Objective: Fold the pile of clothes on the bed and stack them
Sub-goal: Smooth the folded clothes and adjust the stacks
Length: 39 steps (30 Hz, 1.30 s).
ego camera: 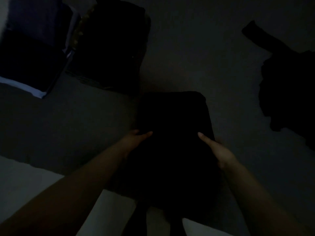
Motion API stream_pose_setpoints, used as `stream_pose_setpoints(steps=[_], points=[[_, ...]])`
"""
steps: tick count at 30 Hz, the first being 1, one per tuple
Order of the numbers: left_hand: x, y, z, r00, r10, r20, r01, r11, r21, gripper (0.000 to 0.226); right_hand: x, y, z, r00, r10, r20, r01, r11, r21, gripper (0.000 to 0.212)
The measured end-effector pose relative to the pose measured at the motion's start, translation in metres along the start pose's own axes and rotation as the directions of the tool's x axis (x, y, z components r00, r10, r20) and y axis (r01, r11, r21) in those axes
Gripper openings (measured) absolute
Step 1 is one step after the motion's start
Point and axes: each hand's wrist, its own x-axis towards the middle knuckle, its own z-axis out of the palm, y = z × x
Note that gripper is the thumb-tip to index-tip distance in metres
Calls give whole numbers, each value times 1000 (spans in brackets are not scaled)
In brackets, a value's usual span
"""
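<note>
Between both hands (175,147) lies the folded garment (173,126).

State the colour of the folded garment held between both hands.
Black folded garment, head view, though the lighting is dim.

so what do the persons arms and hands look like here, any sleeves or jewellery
Both forearms are bare as far as the frame shows, with no sleeve in view. The left hand and right hand wear no gloves. No ring, watch or bracelet can be made out, though the picture is very dark, so small items could be missed. The fingernails look short and plain where they catch the light.
</note>
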Motion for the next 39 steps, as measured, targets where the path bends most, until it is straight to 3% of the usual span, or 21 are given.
stream_pose_setpoints(steps=[2, 4, 5, 8, 9, 11, 12, 14, 17, 20, 22, 24, 26, 27, 28, 30, 32, 33, 36, 39], points=[[-6, -14, 17, 995, -84, 61, 86, 996, -28, 35, -15, 6, -21, 999, 37, -10, -37, 999, 0, 36], [-11, -24, 36, 991, -98, 88, 100, 995, -15, 35, -27, 12, -34, 998, 52, -37, -53, 998, -34, 37], [-13, -28, 44, 991, -89, 98, 93, 995, -40, 34, -27, 17, -41, 998, 44, -45, -46, 997, -55, 45], [-13, -23, 56, 994, -54, 99, 71, 982, -175, 29, -26, 17, -49, 997, 55, 52, -53, 998, -33, 97], [-10, -19, 56, 996, -33, 79, 46, 983, -176, 29, -25, 14, -49, 993, 71, 91, -69, 997, -22, 102], [-7, -6, 58, 997, 34, 75, -32, 999, -26, 37, -21, 10, -43, 972, 125, 200, -135, 990, 34, 95], [-7, 1, 60, 991, 79, 109, -94, 986, 138, 42, -22, 7, -36, 959, 152, 240, -169, 984, 51, 90], [-4, 17, 60, 962, 154, 225, -230, 902, 365, 46, -22, 1, -20, 949, 156, 275, -171, 985, 33, 84], [0, 47, 48, 943, 243, 226, -319, 853, 413, 42, -17, -19, -2, 981, 68, 181, -75, 997, 28, 72], [4, 100, 29, 908, 395, 141, -419, 824, 382, 44, -5, -57, 22, 983, -103, 150, 94, 993, 65, 95], [15, 147, 13, 860, 507, 61, -493, 791, 362, 50, 15, -94, 47, 962, -231, 144, 221, 971, 87, 80], [33, 191, -6, 798, 602, 12, -563, 739, 369, 69, 42, -135, 70, 930, -348, 114, 339, 936, 89, 64], [49, 212, -19, 815, 580, -2, -490, 691, 532, 100, 72, -160, 85, 921, -378, 98, 375, 926, 41, 90], [55, 211, -22, 829, 558, -34, -396, 629, 669, 109, 87, -162, 89, 928, -364, 80, 366, 931, -12, 105], [60, 202, -22, 808, 586, -65, -299, 503, 811, 110, 98, -157, 93, 934, -354, 54, 357, 931, -74, 109], [72, 166, -11, 729, 684, 26, -171, 146, 974, 96, 112, -136, 100, 910, -413, -27, 399, 893, -209, 83], [84, 125, 0, 728, 665, 167, -140, -95, 986, 81, 116, -113, 109, 839, -533, -109, 482, 822, -303, 67], [90, 111, 3, 755, 630, 180, -128, -128, 984, 78, 112, -104, 113, 798, -589, -128, 528, 786, -322, 67], [105, 101, 8, 809, 569, 146, -111, -97, 989, 76, 105, -75, 113, 700, -708, -90, 602, 653, -459, 77], [109, 118, 10, 852, 503, 146, -96, -124, 988, 76, 101, -41, 108, 693, -720, -42, 536, 553, -638, 68]])
